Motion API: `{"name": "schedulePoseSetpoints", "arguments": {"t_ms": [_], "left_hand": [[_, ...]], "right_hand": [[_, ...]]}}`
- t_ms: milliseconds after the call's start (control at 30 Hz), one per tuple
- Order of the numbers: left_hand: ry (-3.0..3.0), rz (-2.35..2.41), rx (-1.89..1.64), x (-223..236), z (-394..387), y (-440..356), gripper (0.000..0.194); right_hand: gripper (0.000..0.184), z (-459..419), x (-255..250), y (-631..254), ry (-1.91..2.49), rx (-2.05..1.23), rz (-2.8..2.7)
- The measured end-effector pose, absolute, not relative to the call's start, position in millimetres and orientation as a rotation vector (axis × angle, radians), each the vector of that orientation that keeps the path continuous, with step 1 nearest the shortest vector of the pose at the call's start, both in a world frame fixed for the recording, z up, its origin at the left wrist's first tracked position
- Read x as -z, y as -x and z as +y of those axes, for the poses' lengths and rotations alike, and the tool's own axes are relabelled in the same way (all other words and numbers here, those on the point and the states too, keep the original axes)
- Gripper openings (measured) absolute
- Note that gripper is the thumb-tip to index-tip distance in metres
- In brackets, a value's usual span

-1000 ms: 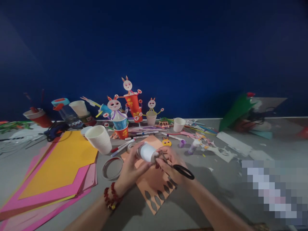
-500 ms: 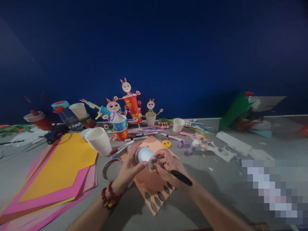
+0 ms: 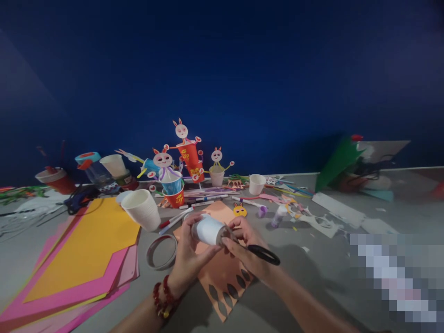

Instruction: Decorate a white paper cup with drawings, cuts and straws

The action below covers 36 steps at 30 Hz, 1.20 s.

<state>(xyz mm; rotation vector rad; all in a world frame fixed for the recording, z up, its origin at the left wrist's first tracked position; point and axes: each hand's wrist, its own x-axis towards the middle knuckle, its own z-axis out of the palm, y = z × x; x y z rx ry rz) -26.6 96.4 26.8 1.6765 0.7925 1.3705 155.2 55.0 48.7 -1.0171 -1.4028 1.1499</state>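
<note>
My left hand (image 3: 194, 249) is closed round a white paper cup (image 3: 208, 229), held on its side above an orange paper sheet (image 3: 222, 273). The cup's narrower, shadowed end points at my right hand (image 3: 248, 245). Black-handled scissors (image 3: 264, 254) are in that hand, gripped far forward, with the handle lying back over the wrist. My right fingertips are at the end of the cup; the blades are mostly hidden by the fingers. The orange sheet has several leaf-shaped holes along its near edge.
Left of my hands are a tape roll (image 3: 161, 252), a stack of white cups (image 3: 141, 209) and coloured paper (image 3: 83, 249). Rabbit figures on cups (image 3: 172, 185) stand behind. A glue bottle (image 3: 279, 216) and a yellow rabbit face (image 3: 239, 210) lie to the right.
The cup has turned in my hands, so more of its side shows and its end faces further right. My right hand stays at that end with the scissors.
</note>
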Motion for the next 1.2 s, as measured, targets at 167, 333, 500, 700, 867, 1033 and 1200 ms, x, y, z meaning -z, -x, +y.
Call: {"name": "schedulePoseSetpoints", "arguments": {"t_ms": [167, 333, 500, 700, 867, 1033, 1200], "left_hand": [[-1.694, 0.790, -1.380, -33.2, 93.5, 26.4, 0.071], [-1.711, 0.830, -1.346, -31.3, 93.1, 28.8, 0.073], [-1.837, 0.802, -1.358, -36.6, 97.7, 34.6, 0.051], [-1.895, 0.837, -1.364, -39.9, 99.8, 34.7, 0.039], [-1.906, 0.857, -1.409, -39.1, 95.9, 31.3, 0.041], [-1.960, 0.902, -1.475, -37.5, 92.5, 30.4, 0.046], [-2.044, 0.993, -1.295, -42.7, 98.3, 39.5, 0.056]], "right_hand": [[0.014, 55.9, -56.8, -163.2, 1.059, -0.902, -1.646], [0.020, 55.8, -56.8, -162.5, 1.096, -0.701, -1.725], [0.026, 55.8, -56.1, -159.3, 1.090, -0.482, -1.799], [0.030, 53.2, -60.3, -159.8, 1.165, -0.594, -1.786], [0.030, 52.6, -54.2, -155.4, 1.199, -0.800, -1.614], [0.029, 51.8, -49.8, -153.1, 1.244, -0.787, -1.584], [0.028, 52.3, -55.1, -155.1, 1.221, -0.437, -1.806]]}}
